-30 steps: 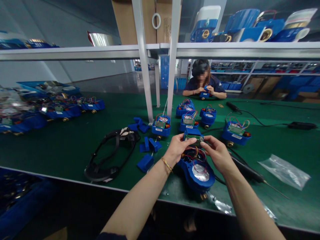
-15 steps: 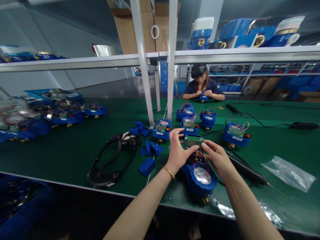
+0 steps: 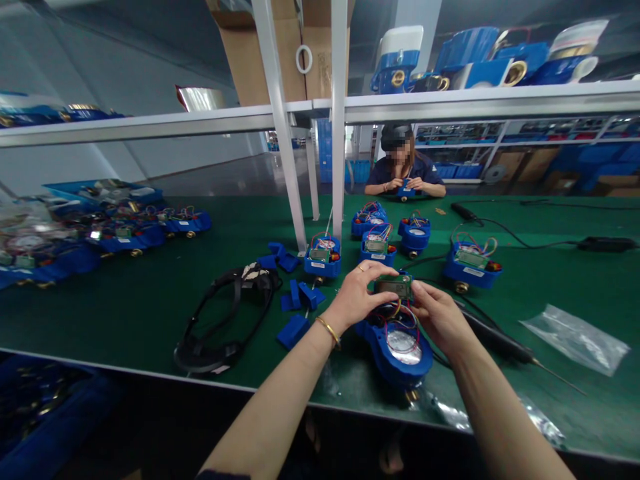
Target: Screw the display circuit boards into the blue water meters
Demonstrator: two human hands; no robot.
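Circuit board (image 3: 409, 288), grasped by both hands (image 3: 357, 297) (image 3: 441, 317), edges partly hidden by fingers (image 3: 380, 269), digits unclear on display (image 3: 395, 287)

I get dim light, glare on the plastic bag (image 3: 575, 339) at four o'clock, and smeared blue housings (image 3: 65, 259) at nine.

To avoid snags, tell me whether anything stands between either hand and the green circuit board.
Nothing visible does: the left hand and right hand both touch the green circuit board. Coloured wires show below it, at the blue housing.

Gold bangle (image 3: 329, 329) (dark sleeve (image 3: 223, 475), too)
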